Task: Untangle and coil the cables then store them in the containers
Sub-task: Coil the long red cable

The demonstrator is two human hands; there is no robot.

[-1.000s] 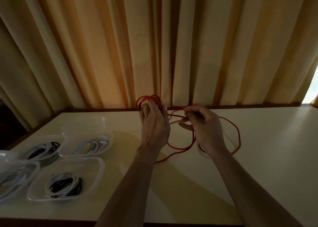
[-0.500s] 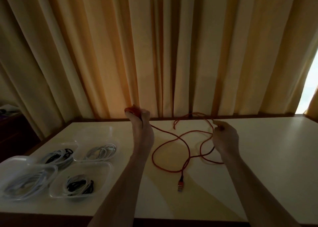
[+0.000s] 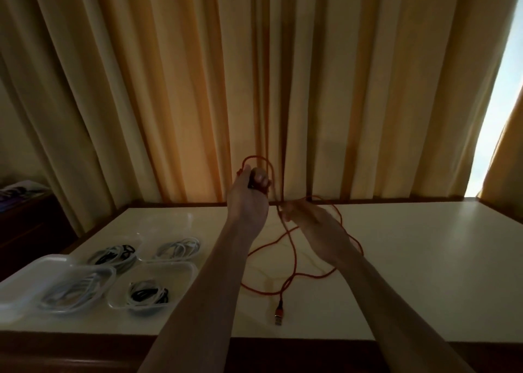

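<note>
- Above the desk's far edge, my left hand [image 3: 249, 200] is raised in front of the orange pleated curtain [image 3: 169, 89], fingers curled tight around a loop of the thin red braided cable [image 3: 294, 259].
- Just right of it and lower, my right hand [image 3: 314, 225] pinches a strand of that same cable between thumb and fingertips; the view is blurred there, so the exact grip is hard to read.
- From both hands the cable falls to the cream desk top [image 3: 424, 259] and lies in loose crossing loops near the middle.
- Its red-and-metal plug end [image 3: 278, 314] rests flat close to the near edge.
- Towards the near left corner sit four clear plastic containers [image 3: 181, 268] in a two-by-two cluster, each holding coiled white or black-and-white cables [image 3: 147, 293].
- One white lid-like piece [image 3: 17, 293] lies against the leftmost container at the left edge.
</note>
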